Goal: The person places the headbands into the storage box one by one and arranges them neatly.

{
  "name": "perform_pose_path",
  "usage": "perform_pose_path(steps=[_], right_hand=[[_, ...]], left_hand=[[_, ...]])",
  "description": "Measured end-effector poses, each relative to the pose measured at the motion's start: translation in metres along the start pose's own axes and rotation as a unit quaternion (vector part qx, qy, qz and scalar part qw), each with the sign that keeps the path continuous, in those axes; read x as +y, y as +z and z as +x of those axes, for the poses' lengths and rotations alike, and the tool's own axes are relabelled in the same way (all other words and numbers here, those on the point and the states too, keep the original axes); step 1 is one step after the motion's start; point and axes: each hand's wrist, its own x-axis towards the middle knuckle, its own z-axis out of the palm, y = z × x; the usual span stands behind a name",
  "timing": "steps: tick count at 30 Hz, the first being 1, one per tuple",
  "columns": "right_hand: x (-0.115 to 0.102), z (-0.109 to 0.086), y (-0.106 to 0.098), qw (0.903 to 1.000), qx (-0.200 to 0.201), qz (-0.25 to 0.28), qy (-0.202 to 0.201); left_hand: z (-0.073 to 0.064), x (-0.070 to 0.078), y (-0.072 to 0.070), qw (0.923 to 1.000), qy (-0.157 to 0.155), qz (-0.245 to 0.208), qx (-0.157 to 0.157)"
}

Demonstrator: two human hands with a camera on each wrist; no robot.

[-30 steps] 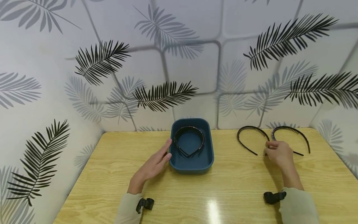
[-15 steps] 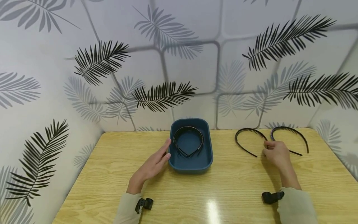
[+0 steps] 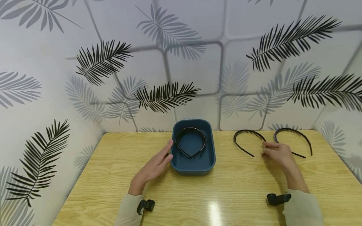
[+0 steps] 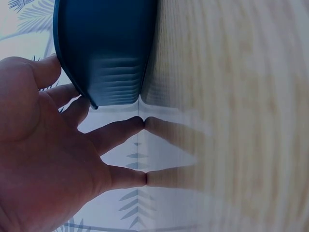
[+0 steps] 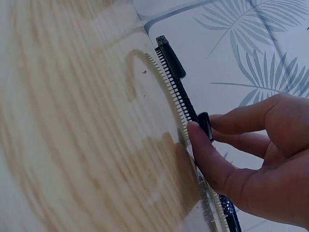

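Note:
My left hand (image 3: 154, 168) rests its straight fingers against the left side of a blue plastic box (image 3: 209, 163). In the left wrist view the thumb and two fingers touch the box rim, while two other fingertips stand on the table. Black toothed headbands (image 3: 204, 138) lie overlapped inside the box. Over at the right, my right hand (image 3: 278, 153) pinches one leg of another black toothed headband (image 3: 246, 130) between thumb and fingers. The right wrist view has this headband (image 5: 181, 92) close over the tabletop, its teeth showing.
Just right of the pinched one lies a further headband (image 3: 295, 129), partly hidden behind the right hand, with a speckled stretch on its left side. The light wood table (image 3: 240, 194) ends at a wall (image 3: 195, 72) with a leaf pattern.
My right hand has shifted slightly left with the pinched headband, widening its gap from the one on the right. The left hand and the box keep their places.

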Motion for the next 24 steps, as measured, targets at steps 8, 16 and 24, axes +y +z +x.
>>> perform_pose_path(steps=[8, 16, 24], right_hand=[[0.001, -0.001, -0.001, 0.9988, -0.022, 0.037, -0.022], [-0.005, -0.004, 0.001, 0.9957, -0.029, 0.089, 0.001], [-0.009, -0.004, 0.000, 0.9935, -0.018, 0.112, -0.004]], left_hand=[[0.000, 0.001, 0.000, 1.0000, -0.003, -0.001, -0.005], [0.000, 0.002, 0.000, 1.0000, -0.008, 0.001, -0.004], [0.001, 0.002, -0.001, 1.0000, -0.005, 0.003, -0.004]])
